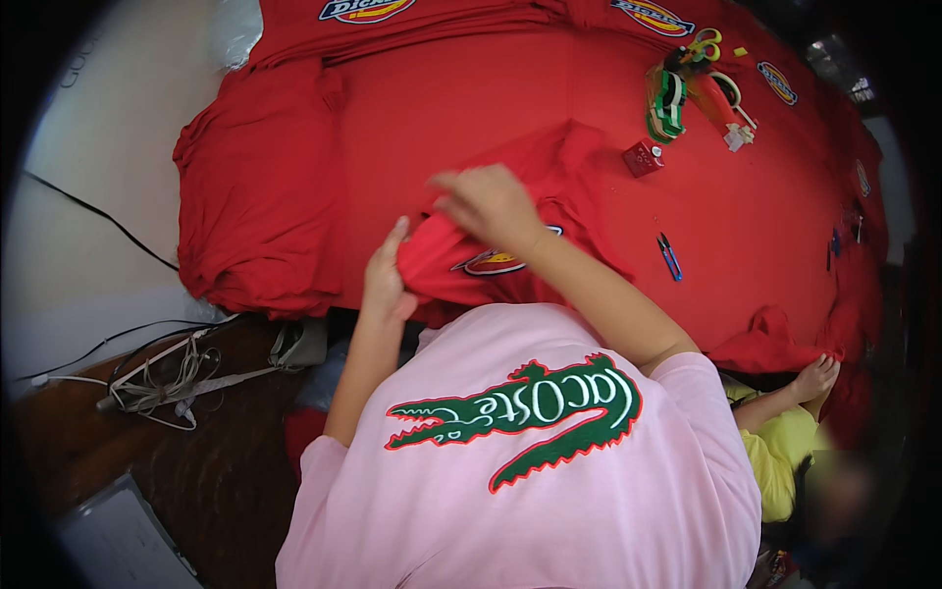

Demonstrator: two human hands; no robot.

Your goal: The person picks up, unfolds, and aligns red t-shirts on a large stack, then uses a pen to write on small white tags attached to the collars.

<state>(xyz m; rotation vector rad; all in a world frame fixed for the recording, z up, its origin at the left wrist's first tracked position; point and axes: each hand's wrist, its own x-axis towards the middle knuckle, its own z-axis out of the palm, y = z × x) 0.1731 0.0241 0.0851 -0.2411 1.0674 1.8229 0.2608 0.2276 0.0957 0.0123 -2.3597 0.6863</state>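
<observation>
A red T-shirt [446, 257] with a printed or stitched emblem lies bunched at the near edge of the table, in front of my body. My left hand [386, 273] grips its left edge, with the fingers pointing up along the cloth. Over the same shirt hovers my right hand [491, 208], its fingers bent and smeared by motion, so whether it pinches anything is unclear. Part of the emblem is hidden behind my right forearm. To the right of the shirt lies a pair of blue thread snips [670, 257].
Piled red shirts [260, 191] cover the table's left side. At the back right sit yellow-handled scissors [704, 46], a green tape dispenser [666, 105] and a small red box [644, 158]. Another person's hand [816, 378] touches red cloth at right. Tangled cables [172, 378] lie lower left.
</observation>
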